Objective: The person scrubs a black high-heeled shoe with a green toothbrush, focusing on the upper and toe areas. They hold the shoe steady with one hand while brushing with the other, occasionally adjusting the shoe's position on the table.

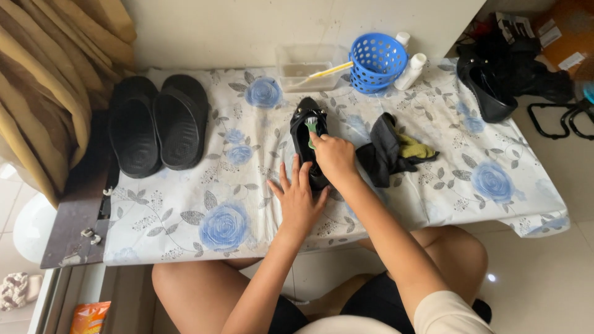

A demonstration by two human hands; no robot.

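Observation:
A black flat shoe (304,127) lies lengthwise in the middle of a low table covered with a white cloth printed with blue roses (204,204). My right hand (334,158) is closed around a small green brush (311,127) whose white bristles rest inside the shoe's toe end. My left hand (299,198) lies flat with fingers spread at the shoe's heel end, touching it.
A pair of black sandals (158,124) lies at the table's left. A black and olive rag (393,151) sits right of the shoe. At the back stand a clear tub (303,68), a blue basket (377,62) and white bottles (411,71). Another black shoe (486,89) rests far right. Curtain on the left.

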